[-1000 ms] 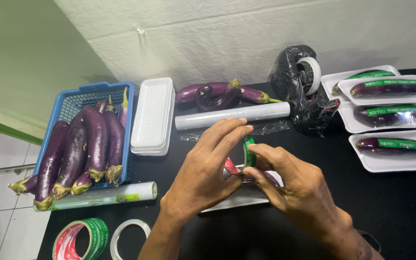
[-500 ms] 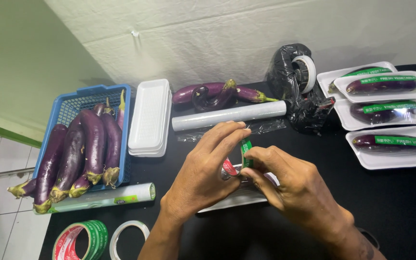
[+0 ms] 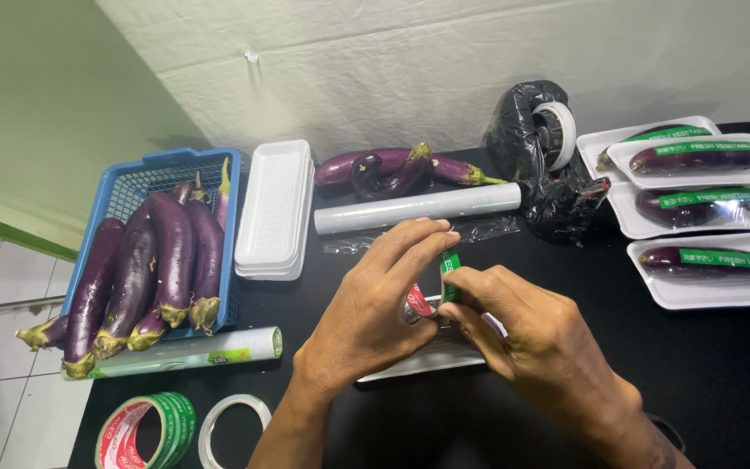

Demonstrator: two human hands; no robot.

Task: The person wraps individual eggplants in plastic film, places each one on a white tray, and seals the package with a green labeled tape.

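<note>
While both hands work close together at the middle of the black surface (image 3: 722,382), the risks run left to right like this:

Blue basket (image 3: 119,195): piled with long purple eggplants (image 3: 145,269) whose stem ends overhang the front rim; a nudge from the left forearm could tip one off the edge of the surface.

Tape rolls (image 3: 145,432): a green-and-red roll and a clear one lie just in front of the left wrist; an elbow drawn back could sweep them off.

Film roll (image 3: 188,352): lies beside the basket, round and free to roll if knocked.

Left hand (image 3: 366,317): its grip is closed, fingertips pinching the top of the green tape strip (image 3: 450,276); the palm hides most of what lies under it.

Green tape strip: held upright between the two hands, above a white tray (image 3: 431,358) that is mostly hidden. It looks sticky, so it could fold onto itself, cling to a finger, or go down crooked.

Right hand (image 3: 536,347): thumb and forefinger grasp the strip's lower part beside a small red-and-white piece; uneven pull between the hands could tear or twist the strip.

Wrapped trays (image 3: 709,260): stacked at the right edge, well apart, at little risk.
</note>
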